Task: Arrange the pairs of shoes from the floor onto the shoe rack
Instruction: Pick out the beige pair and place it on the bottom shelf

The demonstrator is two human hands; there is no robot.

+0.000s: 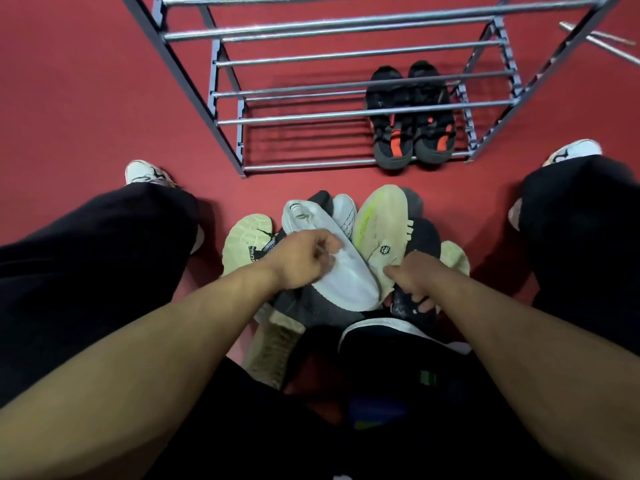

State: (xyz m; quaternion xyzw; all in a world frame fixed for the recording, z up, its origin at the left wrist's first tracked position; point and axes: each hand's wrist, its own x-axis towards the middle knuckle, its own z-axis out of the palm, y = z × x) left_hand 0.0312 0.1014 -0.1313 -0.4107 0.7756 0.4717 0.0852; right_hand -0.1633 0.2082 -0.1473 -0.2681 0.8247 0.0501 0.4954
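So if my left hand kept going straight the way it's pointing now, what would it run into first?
Your left hand is already gripping the white knit sneaker on the pile. Pushed further forward, it would probably meet the cream sneaker with the neon yellow stripe next, though depth is hard to judge from above.

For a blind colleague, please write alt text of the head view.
Left hand grips a white shoe and right hand a black shoe in a floor pile. Ahead, a metal shoe rack holds one black-and-orange pair low on its right.
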